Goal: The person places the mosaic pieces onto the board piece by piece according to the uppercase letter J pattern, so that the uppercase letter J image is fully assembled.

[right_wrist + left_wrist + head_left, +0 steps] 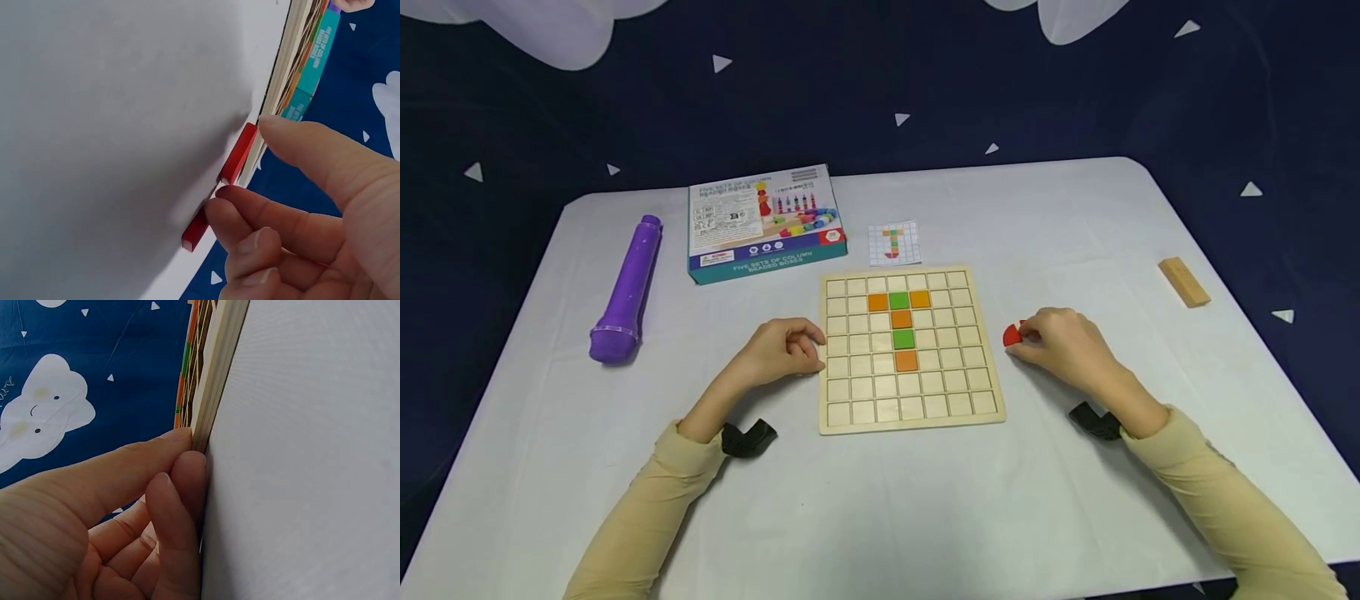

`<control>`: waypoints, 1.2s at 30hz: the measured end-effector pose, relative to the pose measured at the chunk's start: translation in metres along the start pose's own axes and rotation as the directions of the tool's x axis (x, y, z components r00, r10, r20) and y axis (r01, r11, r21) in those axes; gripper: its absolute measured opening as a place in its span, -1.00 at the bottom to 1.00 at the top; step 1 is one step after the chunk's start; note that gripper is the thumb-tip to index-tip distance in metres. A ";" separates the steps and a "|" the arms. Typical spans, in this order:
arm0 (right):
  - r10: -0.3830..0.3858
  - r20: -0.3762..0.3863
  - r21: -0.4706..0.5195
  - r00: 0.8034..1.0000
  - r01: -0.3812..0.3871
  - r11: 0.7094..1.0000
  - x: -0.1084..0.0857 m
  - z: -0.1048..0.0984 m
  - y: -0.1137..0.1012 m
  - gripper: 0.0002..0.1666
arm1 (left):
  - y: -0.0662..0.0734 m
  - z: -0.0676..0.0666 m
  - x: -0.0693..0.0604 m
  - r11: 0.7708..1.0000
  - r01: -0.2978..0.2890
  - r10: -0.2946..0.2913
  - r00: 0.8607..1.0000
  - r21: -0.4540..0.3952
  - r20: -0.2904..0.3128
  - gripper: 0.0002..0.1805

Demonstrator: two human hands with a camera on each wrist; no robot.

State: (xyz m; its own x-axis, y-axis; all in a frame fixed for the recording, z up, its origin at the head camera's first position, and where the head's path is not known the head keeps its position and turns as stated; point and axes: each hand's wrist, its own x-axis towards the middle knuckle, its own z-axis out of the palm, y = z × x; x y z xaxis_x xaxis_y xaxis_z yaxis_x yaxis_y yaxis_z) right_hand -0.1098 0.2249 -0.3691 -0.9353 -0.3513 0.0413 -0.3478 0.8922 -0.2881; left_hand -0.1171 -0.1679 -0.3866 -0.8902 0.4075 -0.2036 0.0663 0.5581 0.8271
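A wooden grid board [860,388] lies flat at the table's middle, with several orange and green square tiles [904,339] set in a T-like pattern. My left hand [784,350] rests against the board's left edge, its fingers loosely bent and touching the rim. To the right of the board, my right hand [1063,346] has thumb and forefinger at opposite ends of a red quarter-circle piece [1012,336], pinching it close to the tabletop. A second red piece [196,232] lies beside it under the bent fingers, partly hidden.
Behind the board lies a small pattern card [894,243]. A bead-set box [767,221] is at the back left, beside a purple microphone-shaped object [628,292]. A wooden block [1184,282] lies far right. Black wrist mounts [749,439] sit under both forearms.
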 end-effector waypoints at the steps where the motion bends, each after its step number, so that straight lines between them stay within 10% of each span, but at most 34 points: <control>1: -0.001 0.005 0.000 1.000 0.001 1.000 0.001 0.000 0.000 -0.79 | 0.000 0.000 0.000 1.000 -0.001 0.001 1.000 0.001 -0.001 -0.70; 36: -0.083 0.039 -0.005 0.996 0.084 0.996 0.018 0.001 -0.019 -0.85 | -0.003 0.001 0.002 1.000 0.012 -0.012 1.000 0.007 -0.003 -0.69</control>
State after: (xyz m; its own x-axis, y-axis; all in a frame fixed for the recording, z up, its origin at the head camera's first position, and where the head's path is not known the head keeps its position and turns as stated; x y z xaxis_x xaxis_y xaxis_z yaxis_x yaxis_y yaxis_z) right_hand -0.1195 0.2011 -0.3635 -0.8999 -0.4353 0.0279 -0.4252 0.8611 -0.2789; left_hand -0.1188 -0.1679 -0.3897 -0.8925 0.3981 -0.2119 0.0584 0.5679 0.8210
